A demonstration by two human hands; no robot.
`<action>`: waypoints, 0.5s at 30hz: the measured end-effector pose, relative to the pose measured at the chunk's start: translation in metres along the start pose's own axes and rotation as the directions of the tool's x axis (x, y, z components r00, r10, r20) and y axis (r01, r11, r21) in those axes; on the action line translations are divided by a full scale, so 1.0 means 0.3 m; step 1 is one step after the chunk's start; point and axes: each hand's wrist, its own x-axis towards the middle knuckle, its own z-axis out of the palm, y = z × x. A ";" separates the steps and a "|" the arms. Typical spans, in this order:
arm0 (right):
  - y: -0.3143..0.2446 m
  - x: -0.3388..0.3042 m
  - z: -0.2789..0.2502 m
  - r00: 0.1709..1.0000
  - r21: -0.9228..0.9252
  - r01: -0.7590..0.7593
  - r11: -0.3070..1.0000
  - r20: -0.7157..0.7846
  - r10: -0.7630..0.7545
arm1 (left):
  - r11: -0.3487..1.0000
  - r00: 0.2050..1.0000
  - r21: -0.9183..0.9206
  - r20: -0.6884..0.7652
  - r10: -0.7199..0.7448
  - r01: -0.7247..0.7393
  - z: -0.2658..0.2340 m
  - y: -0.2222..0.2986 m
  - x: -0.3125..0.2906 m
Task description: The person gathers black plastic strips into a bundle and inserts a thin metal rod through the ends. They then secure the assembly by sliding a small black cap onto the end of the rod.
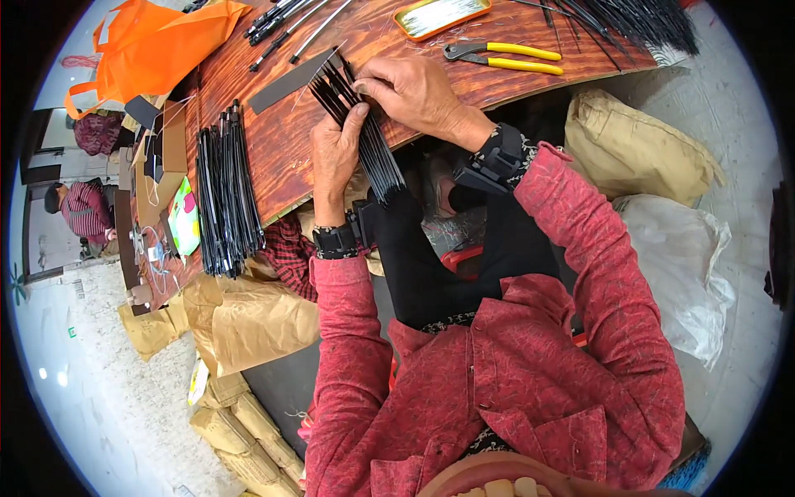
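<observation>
A fanned bundle of thin black rods (383, 166) slants from the table edge down toward my lap. My left hand (335, 157) is closed round the bundle from the left, thumb laid over the rods. From the right, my right hand (418, 95) pinches at their upper part with fingers bent; which single rods it grips is hidden. Beneath the upper ends lies a flat dark grey strip (277, 89) on the reddish wooden table (281, 157). Yellow-handled pliers (505, 58) rest to the right of my right hand.
More black rods (224, 190) lie at the table's left edge, and others (638, 25) at the far right. An orange-rimmed tray (443, 16), an orange bag (157, 50) and an open cardboard box (170, 153) stand around. Sacks (633, 145) flank me; another person (83, 207) is at far left.
</observation>
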 end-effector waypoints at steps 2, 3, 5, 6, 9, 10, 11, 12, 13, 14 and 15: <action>0.007 0.004 0.004 0.999 -0.030 -0.031 0.999 -0.019 0.030 | 1.000 1.000 0.021 -0.003 -0.009 0.009 0.001 0.001 -0.001; 0.015 0.006 -0.001 0.997 -0.062 -0.065 0.996 -0.041 0.063 | 1.000 1.000 0.013 0.004 -0.006 0.006 0.009 0.014 0.002; 0.028 -0.001 -0.010 0.992 -0.119 -0.108 0.987 -0.076 0.100 | 0.997 0.997 0.026 0.032 0.068 -0.069 0.030 0.045 0.017; 0.032 -0.003 -0.009 0.993 -0.130 -0.076 0.989 -0.102 0.063 | 0.993 0.993 0.025 0.052 0.110 -0.112 0.044 0.055 0.026; 0.058 0.017 -0.009 0.986 -0.192 -0.015 0.981 -0.167 -0.018 | 0.989 0.989 0.050 0.058 0.139 -0.142 -0.019 0.011 0.031; 0.082 0.012 -0.012 0.981 -0.194 -0.093 0.977 -0.183 0.058 | 0.987 0.984 0.021 0.084 0.158 -0.160 -0.004 0.021 0.033; 0.109 0.007 -0.023 0.971 -0.193 -0.170 0.966 -0.200 0.131 | 0.992 0.990 0.016 0.070 0.125 -0.126 0.013 0.031 0.033; 0.127 0.004 -0.030 0.957 -0.175 -0.238 0.956 -0.210 0.200 | 0.996 0.995 0.022 0.043 0.085 -0.086 0.016 0.035 0.027; 0.143 0.006 -0.053 0.956 -0.188 -0.236 0.953 -0.220 0.193 | 0.995 0.994 0.012 0.050 0.098 -0.099 0.018 0.040 0.021; 0.167 0.016 -0.087 0.944 -0.056 -0.298 0.953 -0.164 0.285 | 0.996 0.994 0.011 0.064 0.091 -0.092 0.021 0.044 0.019; 0.174 0.030 -0.126 0.925 0.075 -0.362 0.929 -0.092 0.368 | 0.997 0.994 0.011 0.076 0.081 -0.082 0.021 0.040 0.016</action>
